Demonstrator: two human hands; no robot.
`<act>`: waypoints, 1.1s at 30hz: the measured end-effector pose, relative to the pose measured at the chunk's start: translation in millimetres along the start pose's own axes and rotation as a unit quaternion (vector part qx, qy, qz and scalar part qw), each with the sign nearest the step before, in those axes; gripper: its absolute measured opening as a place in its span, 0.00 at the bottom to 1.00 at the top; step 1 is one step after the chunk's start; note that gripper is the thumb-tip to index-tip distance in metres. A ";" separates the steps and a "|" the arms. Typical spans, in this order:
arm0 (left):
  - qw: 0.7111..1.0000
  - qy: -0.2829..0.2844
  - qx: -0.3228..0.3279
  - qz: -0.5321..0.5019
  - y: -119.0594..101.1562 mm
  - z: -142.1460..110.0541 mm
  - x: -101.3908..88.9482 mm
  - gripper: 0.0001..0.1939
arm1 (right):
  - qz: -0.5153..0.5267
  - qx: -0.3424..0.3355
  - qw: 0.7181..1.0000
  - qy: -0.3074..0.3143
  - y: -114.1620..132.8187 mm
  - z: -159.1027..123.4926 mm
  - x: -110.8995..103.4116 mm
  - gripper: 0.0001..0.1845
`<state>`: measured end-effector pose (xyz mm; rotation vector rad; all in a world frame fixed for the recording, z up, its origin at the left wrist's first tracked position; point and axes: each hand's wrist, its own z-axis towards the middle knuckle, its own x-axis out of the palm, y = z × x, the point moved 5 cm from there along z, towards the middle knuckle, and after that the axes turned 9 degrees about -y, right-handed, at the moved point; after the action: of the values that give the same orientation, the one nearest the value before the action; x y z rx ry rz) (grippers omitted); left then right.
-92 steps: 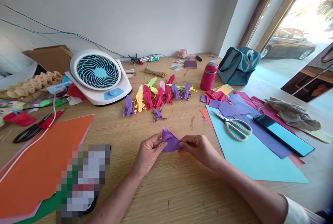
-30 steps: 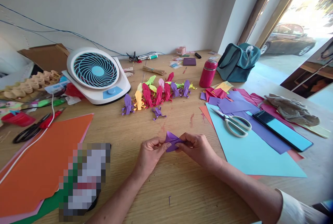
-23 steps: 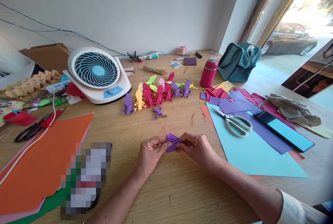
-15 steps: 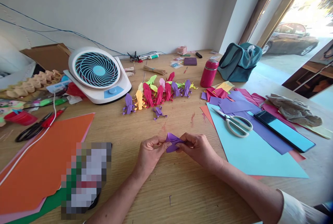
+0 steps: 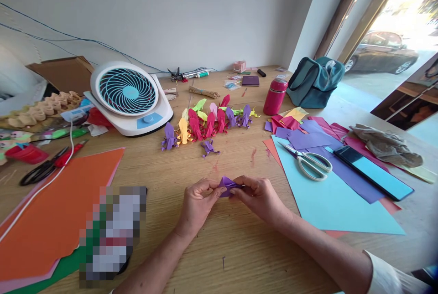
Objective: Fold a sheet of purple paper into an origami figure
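A small folded piece of purple paper (image 5: 227, 185) is pinched between both my hands just above the wooden table (image 5: 236, 248). My left hand (image 5: 197, 203) grips its left side with thumb and fingers closed. My right hand (image 5: 259, 196) holds the right side, fingers curled over the fold. Most of the paper is hidden by my fingers. Beyond them lies a row of finished folded paper figures (image 5: 205, 125) in purple, yellow, red and green.
White-handled scissors (image 5: 308, 162) lie on a light blue sheet (image 5: 335, 203) to the right, beside purple sheets and a phone (image 5: 372, 172). A white fan (image 5: 129, 98), an orange sheet (image 5: 58, 212) and black scissors (image 5: 41, 171) sit left. A pink bottle (image 5: 274, 97) and teal bag (image 5: 315, 83) stand behind.
The purple paper has gone from a raised open triangle to a flatter, smaller fold, and my hands have closed in over it and pressed it lower.
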<state>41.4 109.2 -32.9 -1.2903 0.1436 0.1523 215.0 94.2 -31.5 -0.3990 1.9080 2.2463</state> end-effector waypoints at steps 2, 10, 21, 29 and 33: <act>1.000 0.001 0.017 0.011 -2.7 -1.5 0.5 0.05 | 0.015 0.005 1.000 -0.001 -0.5 -0.5 1.1 0.07; 0.999 -0.010 0.036 0.027 -6.7 -1.1 0.7 0.04 | 0.029 -0.001 1.000 -0.008 0.7 2.4 1.1 0.12; 0.998 -0.012 0.054 0.041 -10.6 -0.7 -1.4 0.05 | 0.014 -0.005 1.000 -0.009 2.0 1.7 0.8 0.09; 0.999 -0.016 0.046 0.024 -13.1 1.0 -2.4 0.06 | 0.003 -0.009 1.000 -0.005 -3.3 0.2 0.8 0.07; 0.999 -0.018 0.033 0.023 -11.7 2.0 -3.1 0.06 | -0.028 -0.014 0.999 -0.008 -3.3 0.7 0.8 0.07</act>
<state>40.7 108.0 -20.7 -1.2187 0.1458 0.2087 215.1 95.4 -34.7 -0.4326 1.8351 2.2363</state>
